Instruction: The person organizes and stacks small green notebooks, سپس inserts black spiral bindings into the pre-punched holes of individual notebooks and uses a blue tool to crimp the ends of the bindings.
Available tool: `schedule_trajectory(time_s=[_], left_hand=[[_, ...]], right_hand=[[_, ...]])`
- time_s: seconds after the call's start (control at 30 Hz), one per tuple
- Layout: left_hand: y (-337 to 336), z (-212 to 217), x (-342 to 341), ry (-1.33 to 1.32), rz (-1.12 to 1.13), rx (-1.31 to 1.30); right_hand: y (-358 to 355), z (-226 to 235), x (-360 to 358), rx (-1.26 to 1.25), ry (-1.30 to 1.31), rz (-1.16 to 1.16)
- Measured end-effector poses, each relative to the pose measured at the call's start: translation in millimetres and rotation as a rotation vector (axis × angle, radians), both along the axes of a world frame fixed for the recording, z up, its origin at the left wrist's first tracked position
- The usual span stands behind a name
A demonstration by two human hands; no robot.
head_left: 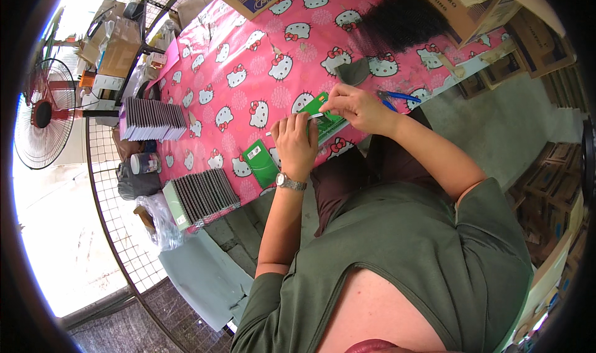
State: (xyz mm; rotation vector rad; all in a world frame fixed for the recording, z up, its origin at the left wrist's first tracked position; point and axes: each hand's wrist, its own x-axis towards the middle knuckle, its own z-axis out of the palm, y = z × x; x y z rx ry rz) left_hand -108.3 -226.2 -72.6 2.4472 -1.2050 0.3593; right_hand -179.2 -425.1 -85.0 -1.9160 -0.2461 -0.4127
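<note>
On the pink table a green notebook [332,129] lies between my hands at the near edge. My left hand [293,143] is closed over its left part, fingers bent along a thin pale strip that shows on both sides of the hand. The thumb and fingertips of my right hand [355,108] pinch together at the notebook's upper edge, near the strip's right end. What they pinch is too small to make out. Another green notebook [261,163] lies flat beside my left wrist. Blue-handled pliers [400,96] rest right of my right hand.
Black wire-like coils [403,21] are heaped at the far right, by an open cardboard box [469,11]. A dark grey piece [352,72] lies beyond my right hand. Notebook stacks [202,194] [152,118] line the left side. A fan [42,114] stands past the mesh.
</note>
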Motion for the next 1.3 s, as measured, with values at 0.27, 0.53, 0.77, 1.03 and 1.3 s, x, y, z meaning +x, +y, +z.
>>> schedule_trajectory(time_s=[0.27,0.53,0.77,1.03,1.3], left_hand=[[-13,-4,-12,-0.073,-0.083,-0.077],[-2,4,-12,0.032,-0.117,-0.002],[0,-6,-4,0.083,-0.129,-0.028],[12,-12,0,0.098,0.008,-0.085],[0,-16,9,0.109,-0.107,-0.121]], right_hand=[[7,14,-8,-0.184,-0.084,-0.107],[13,39,-5,-0.229,0.345,-0.029],[-30,-39,43,-0.915,0.429,-0.57],[-46,1,34,-0.069,0.412,0.029],[-44,6,30,0.719,0.545,0.693]])
